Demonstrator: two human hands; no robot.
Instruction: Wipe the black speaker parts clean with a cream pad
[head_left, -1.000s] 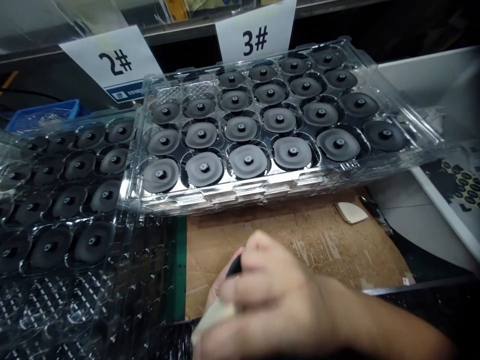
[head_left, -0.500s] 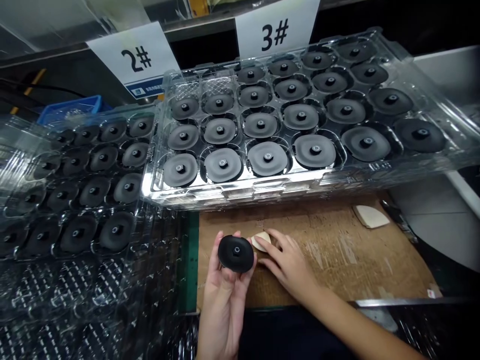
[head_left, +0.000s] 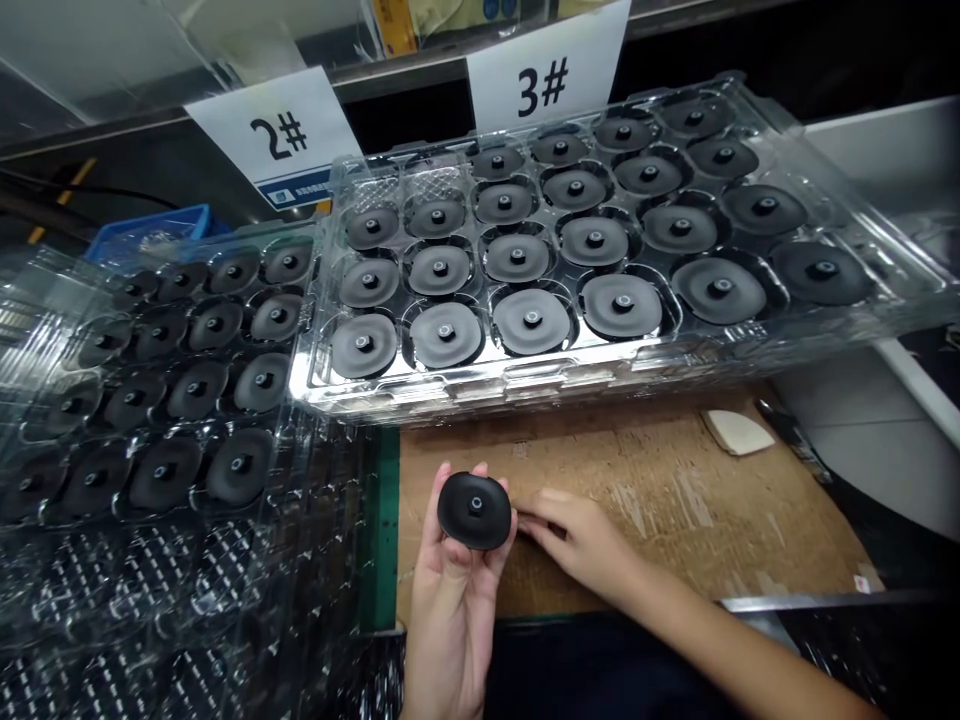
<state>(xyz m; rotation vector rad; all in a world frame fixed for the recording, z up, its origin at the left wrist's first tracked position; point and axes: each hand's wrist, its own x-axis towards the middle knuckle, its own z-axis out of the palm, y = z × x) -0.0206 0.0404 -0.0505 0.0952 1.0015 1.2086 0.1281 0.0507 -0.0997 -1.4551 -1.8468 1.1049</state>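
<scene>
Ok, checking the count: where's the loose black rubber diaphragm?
In the head view, the diaphragm rests in the left hand, over the cardboard sheet, just left of the right hand.

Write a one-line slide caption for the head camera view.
Left hand holds a black rubber disc over cardboard, right hand beside it, before a clear plastic tray of matching discs.

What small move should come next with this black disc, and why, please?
Probably the right hand should rub the face of the black disc in the left hand. It lies right beside the disc, whose face looks fully black, while discs in the clear tray under the 3# sign show grey faces.
</scene>
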